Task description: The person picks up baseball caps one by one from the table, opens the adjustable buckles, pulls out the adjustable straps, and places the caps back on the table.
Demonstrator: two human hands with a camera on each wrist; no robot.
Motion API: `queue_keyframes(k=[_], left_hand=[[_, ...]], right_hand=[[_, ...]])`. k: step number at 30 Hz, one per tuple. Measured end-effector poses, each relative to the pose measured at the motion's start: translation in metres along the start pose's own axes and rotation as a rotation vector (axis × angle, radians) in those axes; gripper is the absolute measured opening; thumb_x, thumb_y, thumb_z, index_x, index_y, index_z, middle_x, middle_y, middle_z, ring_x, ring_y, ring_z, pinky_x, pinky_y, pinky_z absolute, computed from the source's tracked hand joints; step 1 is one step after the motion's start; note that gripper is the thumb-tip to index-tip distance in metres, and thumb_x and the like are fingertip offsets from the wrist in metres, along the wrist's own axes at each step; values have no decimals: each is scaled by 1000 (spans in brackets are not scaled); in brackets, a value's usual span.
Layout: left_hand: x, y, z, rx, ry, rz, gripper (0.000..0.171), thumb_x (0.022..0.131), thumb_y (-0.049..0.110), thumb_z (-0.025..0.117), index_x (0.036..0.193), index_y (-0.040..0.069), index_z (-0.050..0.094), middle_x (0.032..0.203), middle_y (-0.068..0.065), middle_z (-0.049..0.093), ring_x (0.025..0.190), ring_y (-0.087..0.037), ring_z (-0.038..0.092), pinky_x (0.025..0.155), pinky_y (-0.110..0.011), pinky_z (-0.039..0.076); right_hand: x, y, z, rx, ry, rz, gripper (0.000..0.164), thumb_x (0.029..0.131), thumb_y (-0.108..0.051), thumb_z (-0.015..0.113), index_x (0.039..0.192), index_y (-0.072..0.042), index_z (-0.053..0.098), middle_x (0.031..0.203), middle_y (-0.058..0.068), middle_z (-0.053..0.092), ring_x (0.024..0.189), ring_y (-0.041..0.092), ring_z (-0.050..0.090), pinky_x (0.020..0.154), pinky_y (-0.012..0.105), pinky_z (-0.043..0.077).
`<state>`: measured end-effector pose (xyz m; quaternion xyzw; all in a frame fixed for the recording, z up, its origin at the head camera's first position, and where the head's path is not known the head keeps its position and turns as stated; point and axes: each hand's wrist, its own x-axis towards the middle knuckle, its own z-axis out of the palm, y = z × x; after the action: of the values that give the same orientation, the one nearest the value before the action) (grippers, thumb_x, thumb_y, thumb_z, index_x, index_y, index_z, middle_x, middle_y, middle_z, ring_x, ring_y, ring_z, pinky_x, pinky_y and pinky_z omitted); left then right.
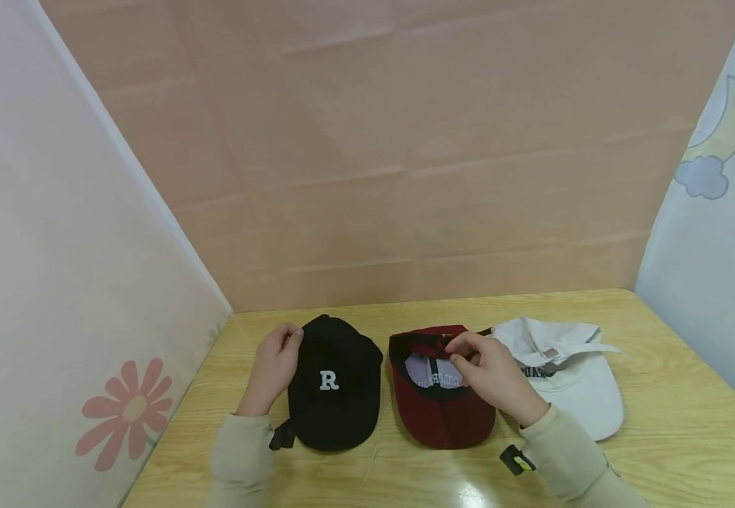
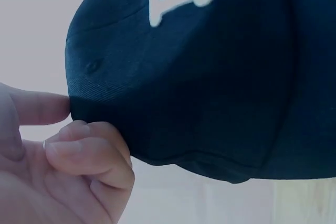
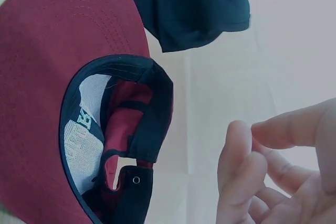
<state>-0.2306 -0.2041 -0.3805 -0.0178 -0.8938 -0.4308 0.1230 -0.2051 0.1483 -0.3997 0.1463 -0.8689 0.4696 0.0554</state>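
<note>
In the head view, my left hand (image 1: 275,360) pinches the upper left edge of a black baseball cap (image 1: 348,416) with a white letter R on its front. The left wrist view shows the thumb and curled fingers at the crown (image 2: 173,87). My right hand (image 1: 497,374) is over the dark red baseball cap (image 1: 431,420), its fingers loosely bent and holding nothing. The right wrist view shows those fingertips (image 3: 239,135) apart from the red cap (image 3: 68,40). That cap's opening shows a white mesh lining and black band; its brim points toward me.
A white baseball cap (image 1: 586,395) with a strap and buckle lies on the right, beside the red one; my right hand and wrist are near its left side. All three caps are in a row on the wooden table (image 1: 672,395). Cloth-like walls (image 1: 405,141) enclose the back and sides.
</note>
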Motion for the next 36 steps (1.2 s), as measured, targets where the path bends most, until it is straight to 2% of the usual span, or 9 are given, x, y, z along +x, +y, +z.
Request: queue_keyframes(k=[5,9,14,19,25,27,30,36], left_hand=[[10,-13,2,13,19,-62,28,106,22,45,104,1,63,73,-7,45,66,-21,45,63,-33,38],[15,-23,6,25,28,-79,30,106,23,47,110,-1,63,74,-7,47,65,-21,46,61,-33,38],[17,-29,11,11,2,-102,31,105,23,49,124,1,60,73,-7,50,59,-19,46,55,-31,39],[15,-23,17,-17,-38,-71,33,103,20,53,130,2,58,73,-6,52,57,-19,46,55,-32,41],[8,-9,26,6,-77,4,26,101,15,56,123,1,61,72,-5,54,58,-16,46,58,-31,40],[5,-3,30,5,-107,22,25,100,14,58,122,2,62,72,-6,55,55,-16,46,55,-31,40],[0,6,36,-17,-190,47,25,101,15,58,122,3,63,73,-7,57,52,-17,47,52,-30,41],[-13,28,52,-42,-386,157,24,102,21,56,122,7,63,75,-1,57,58,-14,47,57,-29,42]], right_hand=[[0,1,-1,-7,1,21,11,97,-5,61,106,-7,67,89,2,67,56,11,58,55,29,49],[-1,1,-1,-7,4,32,12,96,-4,61,106,-7,67,88,2,67,57,13,59,56,29,49],[-2,3,-1,-10,8,38,12,95,-4,61,105,-7,67,87,2,66,58,15,59,56,29,50],[-1,5,-1,-76,36,42,11,94,-5,62,103,-7,67,86,2,66,59,13,57,58,29,48],[3,10,3,-262,99,54,17,91,-9,63,106,-4,69,97,7,67,71,14,57,65,33,48],[6,15,5,-303,121,65,22,90,-11,63,110,-3,69,106,13,65,73,16,57,64,34,47],[11,23,7,-332,143,88,29,90,-13,63,116,-2,67,114,20,61,73,20,57,60,35,46],[18,34,9,-402,116,159,36,90,-16,65,122,0,62,109,21,64,69,24,58,52,38,45]])
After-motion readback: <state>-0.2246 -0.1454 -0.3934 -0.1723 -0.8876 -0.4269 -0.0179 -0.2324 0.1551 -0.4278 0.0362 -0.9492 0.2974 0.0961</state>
